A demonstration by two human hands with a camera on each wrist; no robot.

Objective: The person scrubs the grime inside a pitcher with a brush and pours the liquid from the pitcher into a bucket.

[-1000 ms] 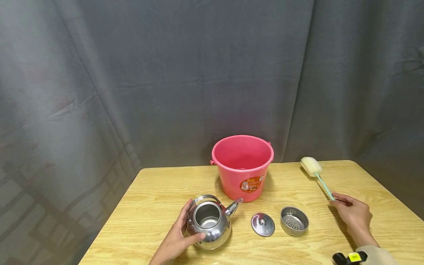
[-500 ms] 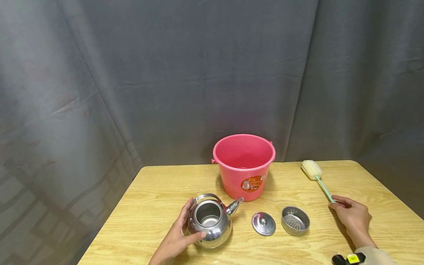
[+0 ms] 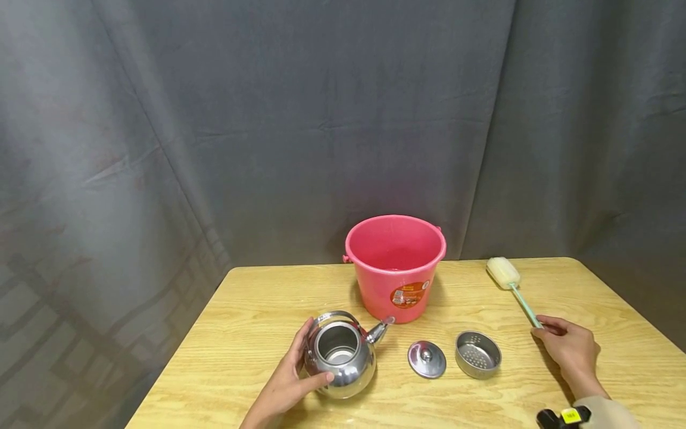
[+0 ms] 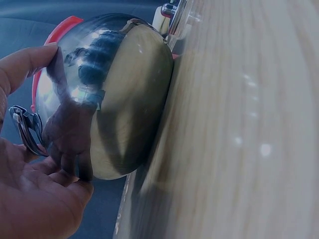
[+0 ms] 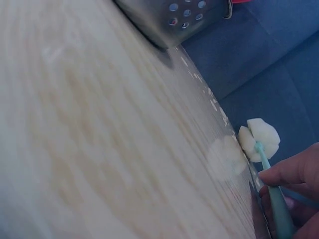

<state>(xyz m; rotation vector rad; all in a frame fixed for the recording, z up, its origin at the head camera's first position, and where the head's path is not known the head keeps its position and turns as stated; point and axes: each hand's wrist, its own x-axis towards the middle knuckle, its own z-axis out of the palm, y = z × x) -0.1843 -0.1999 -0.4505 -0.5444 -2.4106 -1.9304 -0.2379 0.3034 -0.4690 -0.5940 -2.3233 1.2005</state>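
Observation:
A shiny steel kettle (image 3: 348,381) stands lidless at the front middle of the table, its spout towards the back right. My left hand (image 3: 289,378) grips its left side, thumb on the front and fingers at the far side by the handle. In the left wrist view the kettle's rounded body (image 4: 134,99) mirrors the hand. On the right, my right hand (image 3: 574,354) pinches the pale green handle of a sponge bottle brush (image 3: 504,273). Its white sponge head points to the back. The right wrist view shows fingers (image 5: 286,172) on the brush handle (image 5: 279,209).
Behind the kettle stands a pink bucket (image 3: 393,301), close to the spout tip. A round steel lid (image 3: 427,359) with a knob lies right of the kettle. Beside it is a perforated steel strainer (image 3: 478,354). A grey curtain (image 3: 332,131) hangs behind the wooden table (image 3: 257,298).
The head view has shifted slightly. The right hand and the brush have come down a little; the left hand keeps its grip on the kettle.

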